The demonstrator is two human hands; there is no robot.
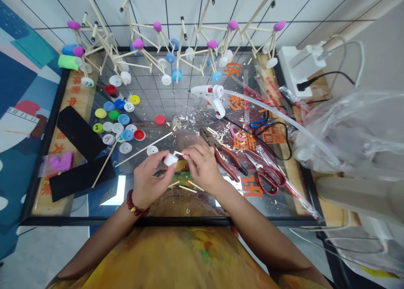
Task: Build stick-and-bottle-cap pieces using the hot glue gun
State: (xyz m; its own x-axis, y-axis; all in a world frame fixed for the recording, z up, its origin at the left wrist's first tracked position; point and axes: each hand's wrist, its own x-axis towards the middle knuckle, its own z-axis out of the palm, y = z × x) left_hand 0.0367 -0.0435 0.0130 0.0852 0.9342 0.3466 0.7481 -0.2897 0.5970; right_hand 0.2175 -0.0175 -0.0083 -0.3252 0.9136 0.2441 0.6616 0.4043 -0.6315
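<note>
Craft workspace: glue gun (217, 99), pliers (216, 143)

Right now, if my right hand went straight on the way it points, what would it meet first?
Probably the white cap in your left hand, though depth is hard to judge.

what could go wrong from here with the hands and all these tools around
The short stick in the right hand could slip off the white cap in the left hand. The right hand might bump the pliers or scissors to its right. If hot, which I can't tell, the glue gun could burn someone.
</note>
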